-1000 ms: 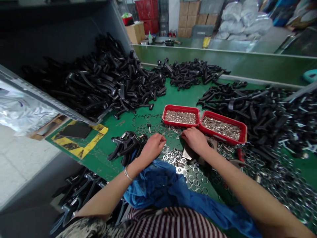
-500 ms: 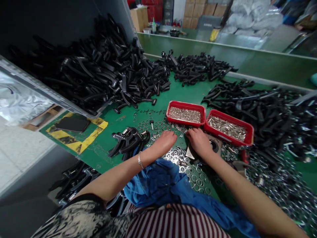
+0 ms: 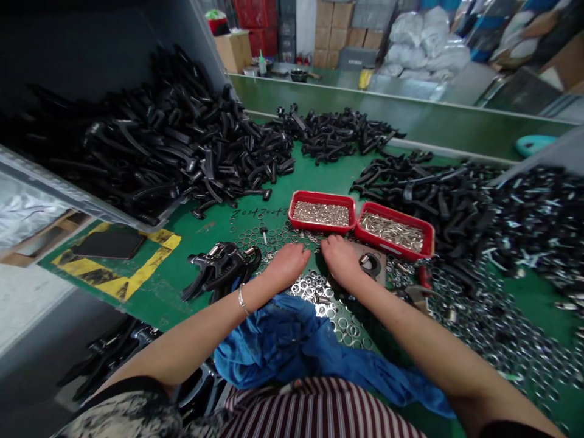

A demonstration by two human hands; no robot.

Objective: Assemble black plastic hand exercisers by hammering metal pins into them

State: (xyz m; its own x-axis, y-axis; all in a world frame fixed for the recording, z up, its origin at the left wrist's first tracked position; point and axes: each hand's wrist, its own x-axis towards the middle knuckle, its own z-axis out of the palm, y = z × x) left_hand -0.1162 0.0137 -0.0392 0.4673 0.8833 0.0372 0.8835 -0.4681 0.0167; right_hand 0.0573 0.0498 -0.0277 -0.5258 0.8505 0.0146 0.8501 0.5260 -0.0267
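The left hand and right hand lie palm down, just apart, fingers too hidden to tell any grip, over loose round silver metal washers on the green counter, just below a shallow red plastic tray.

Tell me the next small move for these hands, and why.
Probably reach the right hand into the nearer red tray for a small metal piece. The tray sits just ahead of that hand, full of such pieces, and neither hand clearly holds anything. The left hand rests among loose metal rings, beside the black clamps.
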